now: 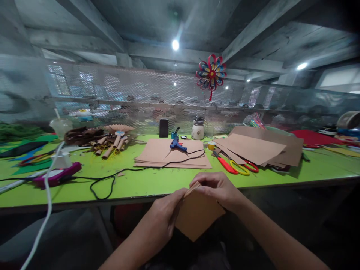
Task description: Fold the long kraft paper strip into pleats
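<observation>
Just off the front edge of the table, both hands grip a sheet of brown kraft paper [199, 215] that has narrow folds along its top edge. My left hand [165, 210] pinches the left end of the folded strip. The right end is between the thumb and bent fingers of my right hand [218, 189]. The rest of the sheet hangs below the fingers, one corner pointing down. Beyond the hands, a blue glue gun [177, 145] rests on a stack of brown paper [152, 152].
Scissors with red and yellow handles [239, 167] lie right of the stack, near more brown sheets [253, 146]. A black cord [126, 172] loops across the green table [157, 184]. At left are a purple power strip [60, 175], a white cable [48, 191] and rolled paper pieces [108, 150].
</observation>
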Available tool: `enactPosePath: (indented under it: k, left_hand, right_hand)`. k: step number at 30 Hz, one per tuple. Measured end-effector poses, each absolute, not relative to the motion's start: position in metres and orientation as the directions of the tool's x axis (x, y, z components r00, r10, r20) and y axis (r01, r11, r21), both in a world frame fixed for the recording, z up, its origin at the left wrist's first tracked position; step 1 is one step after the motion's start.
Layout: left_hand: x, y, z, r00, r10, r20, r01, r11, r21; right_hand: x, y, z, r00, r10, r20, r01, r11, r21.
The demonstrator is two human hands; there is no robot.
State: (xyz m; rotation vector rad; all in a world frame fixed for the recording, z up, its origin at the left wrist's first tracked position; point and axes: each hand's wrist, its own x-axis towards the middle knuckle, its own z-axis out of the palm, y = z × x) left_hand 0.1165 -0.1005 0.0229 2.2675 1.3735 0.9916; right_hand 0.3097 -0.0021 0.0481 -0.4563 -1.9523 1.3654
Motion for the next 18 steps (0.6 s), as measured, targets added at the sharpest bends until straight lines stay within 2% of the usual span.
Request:
enactPosePath:
  k: [3,11,14,18]
  left_hand:
    - [0.116,-0.101,0.022,0.313,0.863,0.397,0.654,-0.499,0.569]
    - [0.126,-0.106,0.035,0.215,0.934,0.286,0.607,-0.357,0.710]
    - [0.130,-0.104,0.033,0.169,0.950,0.264,0.552,-0.313,0.773]
    - [0.132,-0.100,0.025,0.103,0.947,0.303,0.475,-0.314,0.822]
  right_hand:
    - [0.312,-0.003,0.051,-0.709,0.617,0.341,-0.050,0.438,-0.898]
    - [0.310,-0.008,0.046,-0.617,0.518,0.593,-0.047,0.728,-0.684]
    - [0.307,-0.009,0.043,-0.596,0.486,0.639,-0.051,0.771,-0.635]
    - [0.304,-0.008,0.038,-0.574,0.463,0.675,-0.083,0.788,-0.610]
